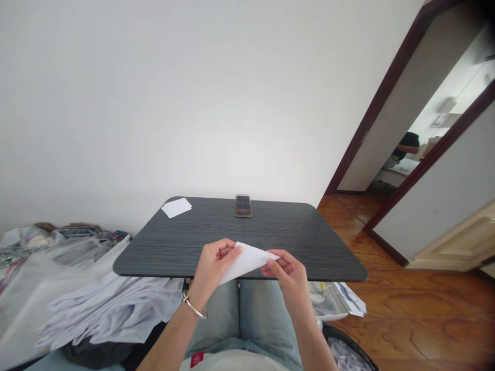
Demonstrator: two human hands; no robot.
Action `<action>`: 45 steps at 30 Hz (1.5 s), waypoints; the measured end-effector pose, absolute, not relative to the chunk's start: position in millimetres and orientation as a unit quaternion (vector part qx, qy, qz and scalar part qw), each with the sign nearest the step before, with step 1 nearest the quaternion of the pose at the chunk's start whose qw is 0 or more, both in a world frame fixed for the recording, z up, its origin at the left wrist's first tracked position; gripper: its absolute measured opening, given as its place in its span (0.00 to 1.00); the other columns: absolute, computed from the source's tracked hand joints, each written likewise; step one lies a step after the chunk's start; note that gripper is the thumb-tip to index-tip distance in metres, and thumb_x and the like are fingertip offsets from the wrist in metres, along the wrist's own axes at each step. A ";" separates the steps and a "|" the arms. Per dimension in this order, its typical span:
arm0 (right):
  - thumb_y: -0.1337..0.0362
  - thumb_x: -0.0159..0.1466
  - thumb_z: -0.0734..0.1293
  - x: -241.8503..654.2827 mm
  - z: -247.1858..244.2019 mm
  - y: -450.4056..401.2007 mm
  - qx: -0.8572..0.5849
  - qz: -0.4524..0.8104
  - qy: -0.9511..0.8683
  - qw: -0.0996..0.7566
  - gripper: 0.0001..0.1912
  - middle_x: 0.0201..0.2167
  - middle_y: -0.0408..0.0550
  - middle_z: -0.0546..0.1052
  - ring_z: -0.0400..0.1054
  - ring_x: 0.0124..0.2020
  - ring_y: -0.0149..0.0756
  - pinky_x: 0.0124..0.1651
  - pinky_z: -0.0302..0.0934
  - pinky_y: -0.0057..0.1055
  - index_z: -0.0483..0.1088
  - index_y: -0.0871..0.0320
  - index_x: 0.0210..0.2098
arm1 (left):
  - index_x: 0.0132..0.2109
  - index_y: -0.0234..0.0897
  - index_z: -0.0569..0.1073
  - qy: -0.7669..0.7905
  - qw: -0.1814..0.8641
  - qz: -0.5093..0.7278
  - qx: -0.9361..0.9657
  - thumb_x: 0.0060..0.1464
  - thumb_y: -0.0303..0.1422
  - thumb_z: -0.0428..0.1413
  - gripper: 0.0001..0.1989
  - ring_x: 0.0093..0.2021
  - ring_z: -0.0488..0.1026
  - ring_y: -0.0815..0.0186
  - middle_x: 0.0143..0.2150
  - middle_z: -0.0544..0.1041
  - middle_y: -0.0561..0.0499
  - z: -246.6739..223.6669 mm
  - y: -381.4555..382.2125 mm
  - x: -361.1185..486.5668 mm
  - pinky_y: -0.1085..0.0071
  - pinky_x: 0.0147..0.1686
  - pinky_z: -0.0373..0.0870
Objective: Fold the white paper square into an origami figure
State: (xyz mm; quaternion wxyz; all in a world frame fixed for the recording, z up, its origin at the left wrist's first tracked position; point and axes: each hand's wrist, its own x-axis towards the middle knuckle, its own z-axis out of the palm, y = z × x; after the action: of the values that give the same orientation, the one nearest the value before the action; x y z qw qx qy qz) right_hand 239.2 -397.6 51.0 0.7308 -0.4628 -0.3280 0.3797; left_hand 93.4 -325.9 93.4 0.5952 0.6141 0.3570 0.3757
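Observation:
A white sheet of paper folded into a triangle (247, 259) is held up over the near edge of the dark table (290, 226). My left hand (217, 262) pinches its wide left end, thumb on top and fingers curled behind. The narrow right tip lies between the thumb and fingers of my right hand (286, 268). A silver bangle (194, 305) circles my left wrist. Some white paper sheets (177, 207) lie at the table's far left corner, and a phone (243, 205) rests by the far edge.
White cloth (112, 306) and bagged items (42, 257) are heaped at the left. To the right of my legs are a white tray (328, 304) and a dark-rimmed container (350, 350) on the wooden floor (417, 314). A person's arm (409, 148) shows through the doorway.

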 end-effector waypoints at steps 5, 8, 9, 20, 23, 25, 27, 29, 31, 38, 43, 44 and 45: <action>0.57 0.49 0.71 240.7 51.4 -397.0 -0.470 0.362 -0.324 0.737 0.12 0.17 0.45 0.75 0.70 0.20 0.32 0.23 0.67 0.25 0.72 0.61 0.26 | 0.28 0.31 0.72 0.367 0.595 0.399 0.593 0.43 0.41 0.58 0.14 0.19 0.62 0.74 0.21 0.73 0.54 87.4 -326.8 93.0 0.80 0.19 0.53; 0.58 0.51 0.71 240.9 53.2 -397.2 -0.473 0.358 -0.331 0.734 0.12 0.18 0.45 0.76 0.70 0.20 0.31 0.24 0.67 0.24 0.72 0.61 0.26 | 0.28 0.31 0.72 0.373 0.589 0.409 0.589 0.43 0.41 0.59 0.14 0.19 0.62 0.74 0.20 0.73 0.54 83.5 -327.4 93.2 0.79 0.19 0.53; 0.58 0.51 0.71 240.8 53.8 -397.3 -0.472 0.357 -0.331 0.735 0.11 0.17 0.45 0.76 0.70 0.20 0.30 0.24 0.67 0.24 0.72 0.61 0.25 | 0.28 0.31 0.72 0.375 0.586 0.411 0.589 0.43 0.41 0.58 0.14 0.19 0.62 0.74 0.20 0.73 0.54 82.7 -327.6 93.4 0.79 0.19 0.52; 0.59 0.53 0.69 241.9 58.3 -398.9 -0.480 0.354 -0.338 0.728 0.11 0.17 0.44 0.75 0.70 0.19 0.29 0.24 0.66 0.22 0.72 0.61 0.24 | 0.28 0.32 0.71 0.375 0.592 0.413 0.582 0.43 0.43 0.58 0.16 0.18 0.61 0.74 0.19 0.71 0.55 82.2 -329.7 95.1 0.79 0.18 0.52; 0.59 0.53 0.69 241.9 58.2 -398.6 -0.477 0.357 -0.334 0.731 0.11 0.17 0.44 0.75 0.70 0.19 0.30 0.23 0.66 0.22 0.72 0.61 0.24 | 0.28 0.32 0.71 0.371 0.597 0.413 0.579 0.44 0.41 0.58 0.15 0.18 0.61 0.75 0.19 0.71 0.55 82.1 -330.0 94.8 0.80 0.17 0.52; 0.58 0.53 0.69 242.1 57.9 -398.4 -0.476 0.357 -0.332 0.732 0.11 0.17 0.44 0.75 0.70 0.19 0.30 0.23 0.66 0.23 0.72 0.61 0.24 | 0.29 0.31 0.71 0.371 0.598 0.414 0.577 0.44 0.41 0.58 0.14 0.18 0.61 0.75 0.19 0.72 0.55 82.0 -330.1 94.6 0.80 0.17 0.52; 0.58 0.53 0.69 242.5 57.6 -398.3 -0.474 0.358 -0.333 0.732 0.11 0.17 0.45 0.76 0.71 0.19 0.30 0.23 0.66 0.22 0.73 0.61 0.24 | 0.30 0.31 0.72 0.373 0.594 0.415 0.579 0.44 0.41 0.58 0.14 0.18 0.62 0.74 0.20 0.73 0.54 82.1 -330.4 94.5 0.80 0.18 0.53; 0.58 0.53 0.69 242.7 57.5 -398.2 -0.474 0.356 -0.335 0.732 0.11 0.17 0.45 0.76 0.71 0.20 0.31 0.23 0.66 0.22 0.73 0.61 0.24 | 0.30 0.31 0.72 0.377 0.580 0.422 0.586 0.45 0.41 0.57 0.14 0.19 0.63 0.74 0.20 0.73 0.54 82.6 -331.3 94.6 0.80 0.18 0.54; 0.58 0.53 0.69 242.3 57.6 -397.8 -0.476 0.355 -0.334 0.732 0.11 0.18 0.45 0.76 0.71 0.20 0.31 0.23 0.67 0.23 0.73 0.61 0.26 | 0.30 0.32 0.72 0.383 0.552 0.435 0.600 0.45 0.41 0.57 0.14 0.20 0.64 0.72 0.21 0.74 0.53 83.4 -333.0 95.1 0.79 0.18 0.55; 0.59 0.49 0.71 238.3 60.4 -393.6 -0.475 0.371 -0.348 0.719 0.11 0.18 0.43 0.75 0.69 0.19 0.29 0.23 0.66 0.23 0.72 0.61 0.25 | 0.28 0.34 0.71 0.375 0.479 0.452 0.652 0.48 0.38 0.55 0.11 0.23 0.66 0.71 0.22 0.74 0.55 83.4 -340.7 99.7 0.79 0.22 0.58; 0.58 0.51 0.70 239.2 58.8 -392.6 -0.482 0.362 -0.342 0.721 0.11 0.15 0.42 0.74 0.68 0.17 0.28 0.22 0.66 0.23 0.72 0.61 0.23 | 0.28 0.33 0.71 0.374 0.519 0.445 0.627 0.47 0.40 0.56 0.13 0.20 0.64 0.72 0.20 0.72 0.55 80.3 -339.7 101.5 0.79 0.19 0.56; 0.58 0.51 0.70 239.6 58.3 -392.9 -0.483 0.362 -0.340 0.721 0.11 0.15 0.42 0.74 0.68 0.17 0.29 0.21 0.66 0.23 0.72 0.61 0.23 | 0.28 0.33 0.71 0.375 0.527 0.445 0.620 0.46 0.40 0.56 0.13 0.20 0.64 0.72 0.20 0.72 0.55 79.9 -339.1 101.5 0.79 0.18 0.56; 0.58 0.51 0.70 240.0 57.9 -393.2 -0.483 0.362 -0.338 0.722 0.11 0.15 0.43 0.74 0.69 0.17 0.29 0.21 0.66 0.23 0.72 0.61 0.24 | 0.28 0.33 0.71 0.376 0.532 0.446 0.614 0.46 0.41 0.56 0.13 0.20 0.64 0.72 0.20 0.72 0.55 79.6 -338.5 101.3 0.79 0.18 0.56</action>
State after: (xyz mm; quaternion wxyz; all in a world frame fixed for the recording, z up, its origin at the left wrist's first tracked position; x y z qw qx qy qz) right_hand 240.0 -393.2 57.9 0.7221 -0.4829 -0.3379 0.3622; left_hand 101.3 -338.5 79.6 0.5317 0.6139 0.3764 0.4459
